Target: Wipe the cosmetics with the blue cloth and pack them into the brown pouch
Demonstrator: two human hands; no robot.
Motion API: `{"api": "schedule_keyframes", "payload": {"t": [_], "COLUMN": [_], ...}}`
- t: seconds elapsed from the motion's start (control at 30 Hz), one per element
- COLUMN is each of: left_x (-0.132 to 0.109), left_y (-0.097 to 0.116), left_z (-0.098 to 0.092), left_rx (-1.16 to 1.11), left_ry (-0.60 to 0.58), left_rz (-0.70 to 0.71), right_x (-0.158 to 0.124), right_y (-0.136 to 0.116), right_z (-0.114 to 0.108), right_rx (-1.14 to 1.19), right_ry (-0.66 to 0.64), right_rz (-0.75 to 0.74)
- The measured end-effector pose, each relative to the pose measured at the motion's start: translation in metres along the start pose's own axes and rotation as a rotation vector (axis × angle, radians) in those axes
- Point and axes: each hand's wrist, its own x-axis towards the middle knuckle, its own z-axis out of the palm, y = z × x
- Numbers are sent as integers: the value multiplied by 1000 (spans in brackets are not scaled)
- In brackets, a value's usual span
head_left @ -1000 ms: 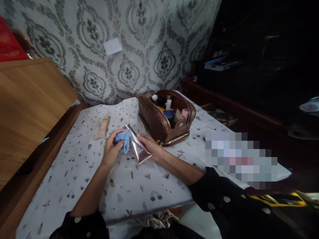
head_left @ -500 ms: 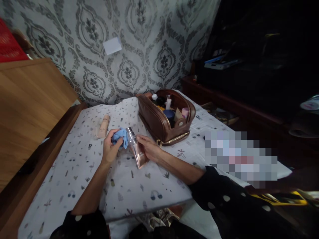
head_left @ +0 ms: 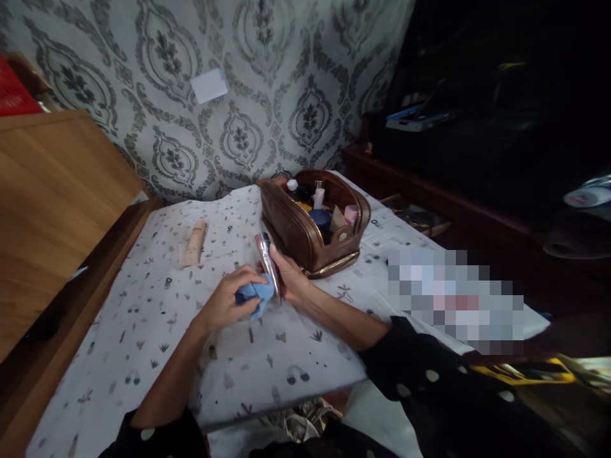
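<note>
My left hand (head_left: 229, 298) is closed around a crumpled blue cloth (head_left: 258, 294), which presses against the side of a shiny rose-gold cosmetic tube (head_left: 268, 262). The tube stands tilted, silver cap upward, in the grip of my right hand (head_left: 292, 280); its printed face is turned out of sight. Just behind my right hand sits an open brown leather toiletry bag (head_left: 298, 226), holding several bottles and jars, among them a dark blue lid (head_left: 319, 219) and a pink container (head_left: 351, 214). To the left, a peach-coloured tube (head_left: 195, 243) lies on the table.
A printed white cloth covers the table (head_left: 157, 299). At the left is a wooden cabinet (head_left: 62, 191), and a patterned wall (head_left: 238, 83) rises behind. A blurred-out pixelated item (head_left: 453, 302) lies at the right, beside dark furniture (head_left: 477, 216).
My left hand has moved the cloth right and down to the tube's lower side. My right hand has turned the tube more upright, so its lettering no longer shows. The view has shifted slightly.
</note>
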Motion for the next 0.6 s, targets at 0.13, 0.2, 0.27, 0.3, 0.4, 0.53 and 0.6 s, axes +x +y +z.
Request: {"api": "schedule_keyframes", "payload": {"t": [0.13,0.2,0.27,0.3,0.4,0.53,0.6], "left_x": [1,2,2,3,3,2,2], "left_y": [3,3,3,3,1,-6,-9], "left_z": [9,13,16,16,14,7,4], "left_rx": [-84,-89,-76,-67,-49,-97,-122], "left_ry": [-99,-43,47,100,293,574,674], "left_rz": [-13,-26,-56,-83,-218,-370,-404], "right_x": [-9,-14,-18,-19,-21,-18,-17], "right_y": [-10,-13,-14,-13,-7,0,2], "right_z": [4,6,7,8,10,7,4], "right_rx": [24,31,59,70,45,-61,-123], "right_ry": [-29,-51,-78,-99,-161,-176,-210], "right_rz": [68,151,218,246,310,242,207]}}
